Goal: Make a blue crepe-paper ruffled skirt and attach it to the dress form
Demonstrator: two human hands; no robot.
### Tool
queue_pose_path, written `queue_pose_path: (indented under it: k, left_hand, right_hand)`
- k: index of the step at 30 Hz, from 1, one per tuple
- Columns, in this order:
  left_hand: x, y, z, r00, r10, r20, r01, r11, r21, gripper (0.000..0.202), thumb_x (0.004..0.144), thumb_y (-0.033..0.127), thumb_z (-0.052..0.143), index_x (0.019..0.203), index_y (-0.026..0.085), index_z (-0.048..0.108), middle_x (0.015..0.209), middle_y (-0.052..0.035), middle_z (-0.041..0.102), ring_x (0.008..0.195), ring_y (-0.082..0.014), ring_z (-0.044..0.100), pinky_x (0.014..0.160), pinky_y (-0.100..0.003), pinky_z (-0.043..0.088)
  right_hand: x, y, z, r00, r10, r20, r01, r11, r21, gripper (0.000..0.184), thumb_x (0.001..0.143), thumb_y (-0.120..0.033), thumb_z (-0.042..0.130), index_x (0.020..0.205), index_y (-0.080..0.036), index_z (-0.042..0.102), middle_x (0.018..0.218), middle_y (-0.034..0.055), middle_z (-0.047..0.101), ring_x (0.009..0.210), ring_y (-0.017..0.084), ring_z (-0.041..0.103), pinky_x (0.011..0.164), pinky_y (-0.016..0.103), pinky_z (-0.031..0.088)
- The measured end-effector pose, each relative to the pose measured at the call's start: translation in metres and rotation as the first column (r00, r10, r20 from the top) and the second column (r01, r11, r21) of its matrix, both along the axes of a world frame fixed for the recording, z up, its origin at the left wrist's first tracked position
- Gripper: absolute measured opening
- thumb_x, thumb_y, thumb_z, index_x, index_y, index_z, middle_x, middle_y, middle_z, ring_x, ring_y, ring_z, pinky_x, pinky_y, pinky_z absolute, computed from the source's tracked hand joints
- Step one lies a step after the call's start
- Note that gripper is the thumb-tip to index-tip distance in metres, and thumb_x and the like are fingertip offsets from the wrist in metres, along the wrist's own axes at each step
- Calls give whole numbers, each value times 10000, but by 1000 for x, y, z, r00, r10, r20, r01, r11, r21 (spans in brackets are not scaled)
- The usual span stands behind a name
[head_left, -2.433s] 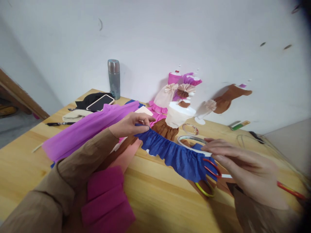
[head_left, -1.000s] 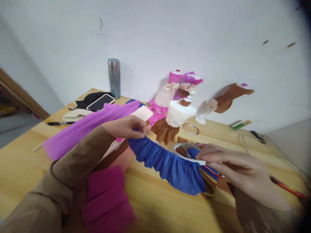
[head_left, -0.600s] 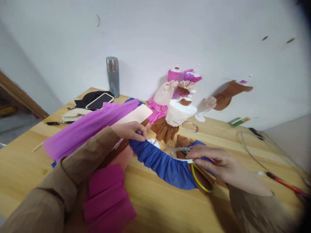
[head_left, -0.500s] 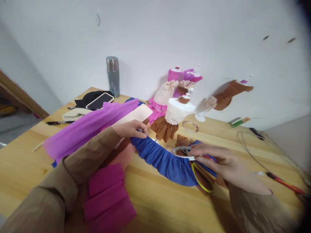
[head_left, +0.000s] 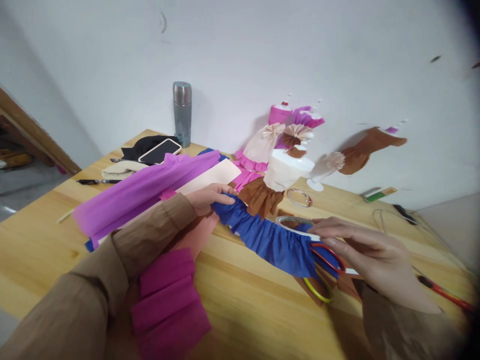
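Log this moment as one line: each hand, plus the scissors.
left hand: pinching blue ruffle; right hand: holding tape roll; scissors: partly hidden by ruffle

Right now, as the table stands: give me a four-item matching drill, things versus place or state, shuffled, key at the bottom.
1. blue ruffled strip
2. tape roll
3. flask
4. phone

A. dark-faced, pale-edged
B. one end in the left grip
C. upright by the wall
D. in the right grip

Pairs: 1-B, 2-D, 3-C, 4-A
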State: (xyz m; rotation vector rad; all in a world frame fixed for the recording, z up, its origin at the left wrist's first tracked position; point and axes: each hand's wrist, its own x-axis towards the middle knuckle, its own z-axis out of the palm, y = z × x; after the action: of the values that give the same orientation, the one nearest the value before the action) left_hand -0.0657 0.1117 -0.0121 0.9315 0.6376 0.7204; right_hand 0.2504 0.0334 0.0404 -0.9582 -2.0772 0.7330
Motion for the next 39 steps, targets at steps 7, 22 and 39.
queue_pose_path:
  k: [7,22,39]
  left_hand:
    - [1,0,-5,999,-18,46,19,999,-35,304,550,225,848,760,94,672,659,-40,689,539,-110,621,551,-223,479]
    - [-13,2,-11,987,-146,-71,149,988,35,167,529,213,772,633,108,694,671,-64,705,591,-145,627,602,-250,485]
    - [-27,13,-6,927,-313,-206,346,925,155,179,550,281,781,615,128,714,743,-116,715,670,-202,638,665,-303,502]
  right_hand:
    - [2,1,0,998,49,35,-50,998,28,265,847,-127,596,952,-335,723,865,28,738,883,191,680,804,314,549]
    - [-14,2,-28,950,170,263,-147,983,-107,166,859,-248,604,954,-188,725,919,90,750,836,192,706,725,281,565]
    - [-25,-23,-51,966,141,217,-90,969,-231,175,899,-283,538,941,-169,664,887,78,664,792,174,610,712,303,484]
